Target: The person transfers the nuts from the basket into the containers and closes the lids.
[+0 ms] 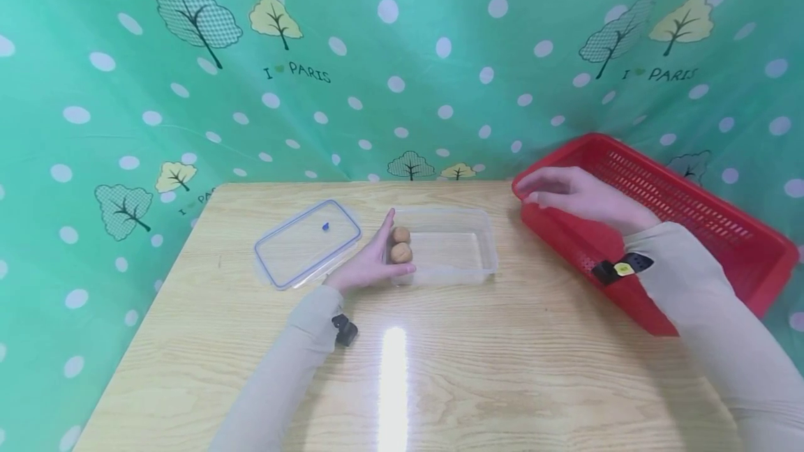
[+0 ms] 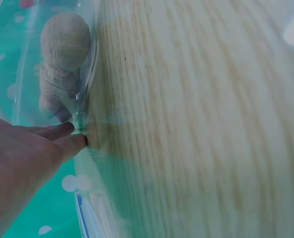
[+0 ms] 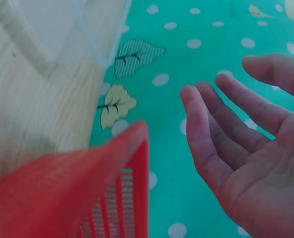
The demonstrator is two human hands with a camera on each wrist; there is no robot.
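A clear plastic container stands on the table with two round, light-brown, walnut-like balls inside at its left end. My left hand rests against that end, fingers straight along the outside and thumb by the near left corner. In the left wrist view its fingertips reach the container wall just beside the balls. My right hand hovers over the left corner of a red plastic basket. Its fingers are loosely bent with nothing between them, as the right wrist view shows.
A clear lid with a blue seal and a small blue mark lies left of the container. The slatted red basket slants along the table's right side. Behind the wooden table hangs a green dotted cloth.
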